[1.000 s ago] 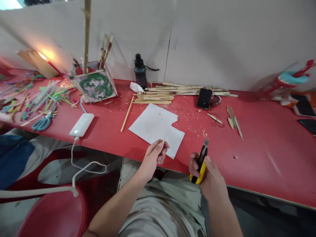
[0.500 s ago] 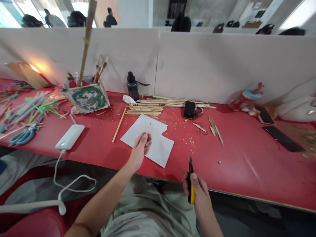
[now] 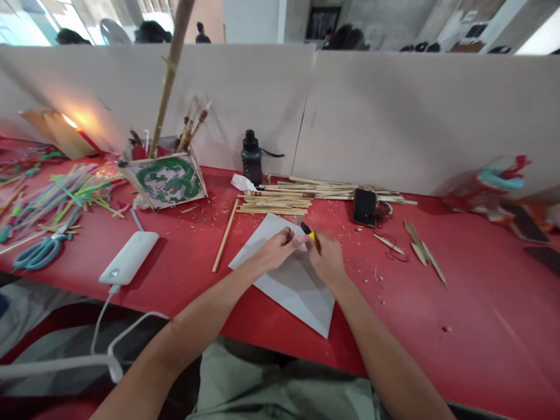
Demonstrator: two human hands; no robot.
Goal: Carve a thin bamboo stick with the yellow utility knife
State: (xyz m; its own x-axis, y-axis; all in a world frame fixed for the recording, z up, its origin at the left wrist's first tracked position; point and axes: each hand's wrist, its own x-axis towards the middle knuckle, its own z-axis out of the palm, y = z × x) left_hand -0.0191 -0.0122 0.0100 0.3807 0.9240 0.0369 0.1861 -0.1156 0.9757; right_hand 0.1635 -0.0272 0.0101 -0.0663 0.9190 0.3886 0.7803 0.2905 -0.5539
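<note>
Both hands meet over a white paper sheet (image 3: pixel 301 291) on the red table (image 3: pixel 472 291). My right hand (image 3: pixel 326 256) grips a yellow and black utility knife (image 3: pixel 311 235), its tip pointing toward the left hand. My left hand (image 3: pixel 277 248) is pinched closed; a thin stick was in it earlier, but now its fingers hide what they hold. A pile of bamboo sticks (image 3: pixel 289 195) lies just beyond the paper, and one long stick (image 3: pixel 224 236) lies to the left of it.
A white power bank (image 3: pixel 129 265) with a cable sits at the left, near blue scissors (image 3: pixel 37 254) and coloured straws (image 3: pixel 65 192). A dragon-painted box (image 3: pixel 168 181), a dark bottle (image 3: pixel 251 157), a phone (image 3: pixel 364 207) and bamboo slivers (image 3: pixel 422 251) stand further back. A cardboard partition (image 3: pixel 371 116) borders the table.
My right hand brought the knife up from the table's near edge onto the paper, beside the left hand. The left hand stayed pinched over the paper. The view shifted forward.
</note>
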